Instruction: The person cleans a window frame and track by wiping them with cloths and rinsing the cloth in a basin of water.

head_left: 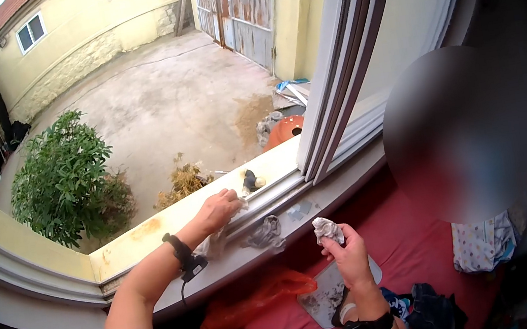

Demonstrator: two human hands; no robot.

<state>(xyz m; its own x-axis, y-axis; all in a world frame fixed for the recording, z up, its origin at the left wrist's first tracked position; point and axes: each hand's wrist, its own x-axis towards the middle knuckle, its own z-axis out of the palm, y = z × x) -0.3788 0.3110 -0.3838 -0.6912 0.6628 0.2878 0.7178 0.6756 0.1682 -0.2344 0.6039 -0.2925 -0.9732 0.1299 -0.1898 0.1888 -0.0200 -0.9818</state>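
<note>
My left hand [218, 210] reaches over the window track to the outer sill [144, 228], fingers closed together. A small pale crumpled scrap shows at its fingertips, its kind unclear. Just beyond them on the sill lies a dark lump [251, 181] with yellowish bits around it. My right hand [350, 253] is raised inside the room, thumb and fingers pinching a crumpled, dirty white wad [328, 230] that looks like tissue or cloth. Between the hands, a grey crumpled rag [265, 232] rests on the inner sill.
Below my right hand sits a pale tray [310, 302] with dark debris, beside an orange-red plastic bag [257, 301] on a red cover [400, 212]. Sliding window frames [345, 50] stand at the right. Dark clothes [435, 312] lie lower right. Outside are a bush [60, 174] and a paved yard.
</note>
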